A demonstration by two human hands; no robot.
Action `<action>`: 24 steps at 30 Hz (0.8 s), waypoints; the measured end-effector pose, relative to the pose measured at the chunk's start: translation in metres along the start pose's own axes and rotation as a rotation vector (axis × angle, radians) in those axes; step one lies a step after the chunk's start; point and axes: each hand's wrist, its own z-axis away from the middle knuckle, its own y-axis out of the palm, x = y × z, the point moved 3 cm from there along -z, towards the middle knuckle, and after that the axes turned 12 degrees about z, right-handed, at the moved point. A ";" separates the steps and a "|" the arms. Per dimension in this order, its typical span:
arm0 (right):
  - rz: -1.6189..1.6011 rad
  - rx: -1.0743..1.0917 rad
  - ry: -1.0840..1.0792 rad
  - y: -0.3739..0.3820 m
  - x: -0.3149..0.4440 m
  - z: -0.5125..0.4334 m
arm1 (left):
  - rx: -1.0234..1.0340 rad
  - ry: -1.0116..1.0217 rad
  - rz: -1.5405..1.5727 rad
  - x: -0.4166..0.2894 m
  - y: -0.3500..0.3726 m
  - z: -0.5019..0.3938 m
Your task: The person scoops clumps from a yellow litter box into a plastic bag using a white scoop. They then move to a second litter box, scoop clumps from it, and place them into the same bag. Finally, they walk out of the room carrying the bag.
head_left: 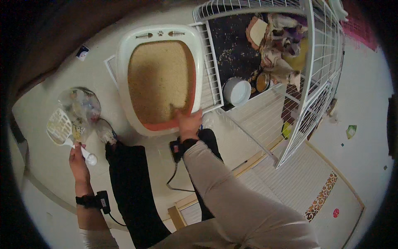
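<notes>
My left hand (78,157) grips the handle of a white slotted litter scoop (59,127). The scoop's head is over the floor beside a clear plastic bag (81,102) with refuse in it. Before me lies a white litter box (122,71) with an orange-red inner edge and fishbone and paw prints on its rim. Tan cat litter (160,77) covers its bottom, with a dark shadow across part of it. My right hand (189,124) holds the box's near right rim, fingers reaching over the inner side.
A white wire cage (311,77) stands to the right, its door (214,62) swung out beside the box. Inside are a cat (284,70), other blurred shapes, a white bowl (238,91) and a food bowl (263,82). Crumbs dot the dark mat (231,46).
</notes>
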 end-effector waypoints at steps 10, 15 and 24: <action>0.040 0.330 -0.164 0.014 -0.030 -0.092 | -0.062 0.342 -0.338 0.038 0.010 0.005; -0.088 0.407 -0.251 0.001 -0.053 -0.112 | -0.037 -0.007 -0.298 0.046 0.001 -0.006; -0.805 0.628 0.221 -0.031 -0.123 -0.098 | -0.077 -0.032 -0.329 0.050 -0.010 -0.011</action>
